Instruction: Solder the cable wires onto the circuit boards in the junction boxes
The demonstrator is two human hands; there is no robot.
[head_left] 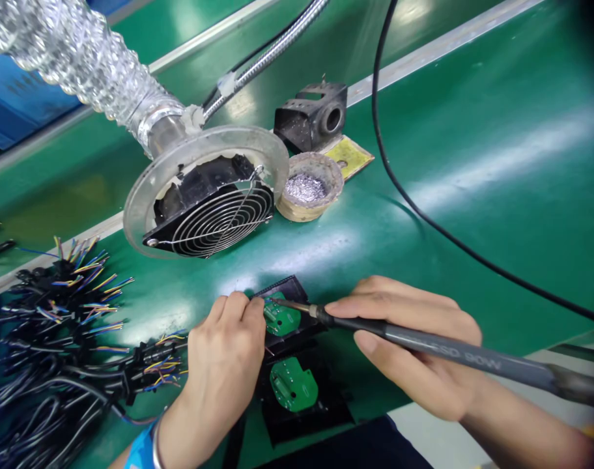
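My right hand point(419, 345) is closed around the grip of a soldering iron point(424, 342). The iron's tip points left and meets the upper green circuit board point(283, 318) near its top edge. That board lies on a black holder point(297, 291). My left hand point(228, 352) is pinched at the board's left edge, close to the tip. A bit of thin coloured wire shows by its fingertips, but what they grip is mostly hidden. Nearer to me, a second green circuit board point(294, 385) rests on a black base point(321, 423).
A fume extractor fan point(219, 221) on a foil duct point(96, 71) hangs above the bench. Behind are a solder-filled bowl point(309, 189), a black iron stand point(314, 117) and a yellow sponge point(353, 158). Bundled cables point(67, 339) with bare coloured wires lie left; a black cord point(424, 218) arcs right.
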